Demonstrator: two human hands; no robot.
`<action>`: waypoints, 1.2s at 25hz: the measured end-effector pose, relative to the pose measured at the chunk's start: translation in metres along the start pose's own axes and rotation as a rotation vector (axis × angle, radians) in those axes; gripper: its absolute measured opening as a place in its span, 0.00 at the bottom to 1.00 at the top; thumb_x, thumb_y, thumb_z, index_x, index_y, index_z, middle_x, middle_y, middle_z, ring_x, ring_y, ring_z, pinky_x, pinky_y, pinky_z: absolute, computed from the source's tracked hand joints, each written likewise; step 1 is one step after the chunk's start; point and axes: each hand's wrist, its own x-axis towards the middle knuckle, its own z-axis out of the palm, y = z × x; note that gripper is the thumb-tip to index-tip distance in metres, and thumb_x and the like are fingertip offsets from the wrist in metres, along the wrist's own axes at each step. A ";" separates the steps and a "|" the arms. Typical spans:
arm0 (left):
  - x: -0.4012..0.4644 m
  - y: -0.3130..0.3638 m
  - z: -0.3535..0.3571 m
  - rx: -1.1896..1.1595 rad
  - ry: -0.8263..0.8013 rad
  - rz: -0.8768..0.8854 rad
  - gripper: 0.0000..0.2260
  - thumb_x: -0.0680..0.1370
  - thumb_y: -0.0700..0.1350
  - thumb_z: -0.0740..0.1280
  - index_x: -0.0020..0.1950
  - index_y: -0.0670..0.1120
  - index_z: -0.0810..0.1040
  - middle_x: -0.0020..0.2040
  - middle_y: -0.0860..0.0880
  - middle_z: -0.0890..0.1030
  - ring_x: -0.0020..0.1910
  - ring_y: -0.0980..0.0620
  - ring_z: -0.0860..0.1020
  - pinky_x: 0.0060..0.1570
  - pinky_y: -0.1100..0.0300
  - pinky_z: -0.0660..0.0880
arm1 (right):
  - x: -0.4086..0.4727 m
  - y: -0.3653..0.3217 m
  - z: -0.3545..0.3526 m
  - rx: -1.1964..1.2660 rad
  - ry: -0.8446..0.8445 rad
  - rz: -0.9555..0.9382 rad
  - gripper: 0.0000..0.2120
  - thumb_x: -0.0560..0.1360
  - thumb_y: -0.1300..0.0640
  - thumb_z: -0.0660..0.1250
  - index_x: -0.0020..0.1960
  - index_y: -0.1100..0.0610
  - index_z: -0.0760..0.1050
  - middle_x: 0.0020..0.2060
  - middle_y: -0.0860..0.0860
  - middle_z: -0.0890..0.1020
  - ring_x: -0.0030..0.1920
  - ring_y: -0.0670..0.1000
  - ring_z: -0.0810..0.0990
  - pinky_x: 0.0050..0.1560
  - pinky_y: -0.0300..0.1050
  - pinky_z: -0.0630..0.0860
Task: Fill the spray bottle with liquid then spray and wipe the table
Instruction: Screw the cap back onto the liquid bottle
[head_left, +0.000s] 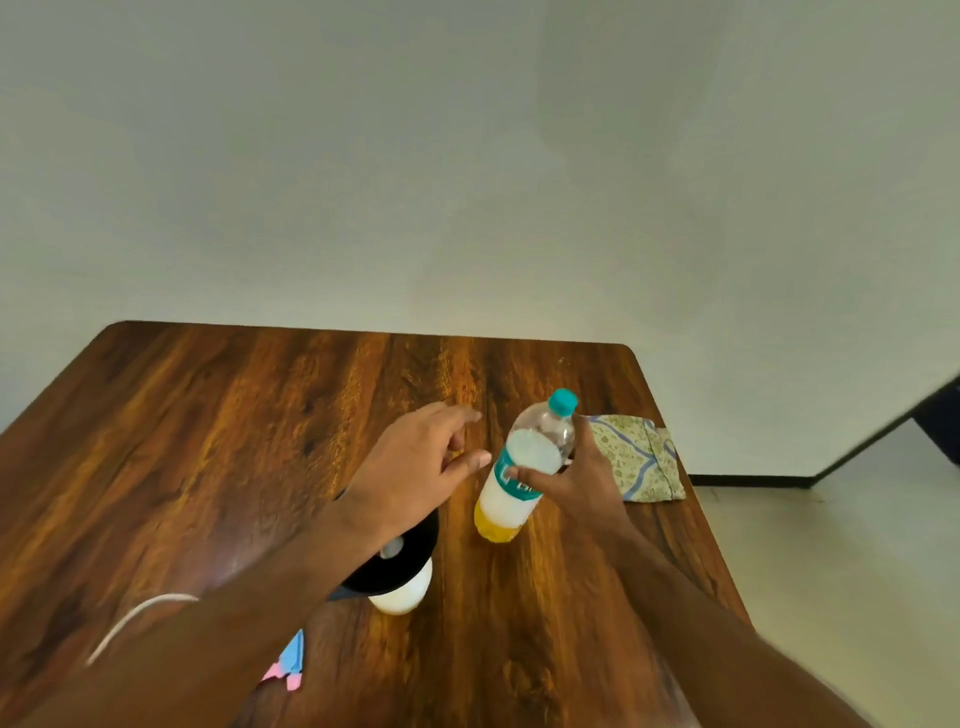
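Table (208, 441) w/ rounded far corners, bare wood left and far. One plastic bottle (524, 467) (teal cap, teal label, whitish liquid, yellow base) stands mid-table, tilted; right hand (576, 478) grips its middle. Left hand (421, 462) beside it, fingers spread, holding nothing. One cloth (639, 457) near right edge. One white container w/ black funnel (400, 561).

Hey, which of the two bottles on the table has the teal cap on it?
The clear bottle gripped by the right hand; the white bottle near the left arm carries a black funnel instead.

A pink and blue object (289, 665) lies at the near table edge.
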 end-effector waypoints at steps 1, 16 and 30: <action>0.003 0.002 0.002 -0.002 0.008 -0.007 0.21 0.78 0.54 0.69 0.69 0.50 0.75 0.45 0.55 0.77 0.42 0.57 0.77 0.43 0.65 0.77 | 0.019 0.001 -0.013 -0.003 0.028 -0.011 0.41 0.64 0.45 0.79 0.70 0.49 0.61 0.60 0.42 0.75 0.57 0.44 0.77 0.49 0.34 0.77; 0.085 0.037 0.086 -0.077 -0.105 -0.137 0.20 0.76 0.60 0.66 0.67 0.61 0.74 0.42 0.63 0.73 0.42 0.62 0.76 0.40 0.69 0.73 | 0.308 0.102 -0.153 -0.081 0.490 0.109 0.42 0.63 0.51 0.80 0.70 0.55 0.64 0.62 0.55 0.77 0.61 0.57 0.77 0.63 0.53 0.74; 0.095 0.016 0.105 -0.079 -0.208 -0.267 0.28 0.70 0.76 0.50 0.64 0.67 0.72 0.46 0.66 0.74 0.50 0.63 0.76 0.40 0.71 0.74 | 0.369 0.139 -0.152 -0.109 0.419 0.157 0.38 0.67 0.52 0.78 0.70 0.57 0.62 0.64 0.56 0.77 0.62 0.59 0.78 0.63 0.54 0.74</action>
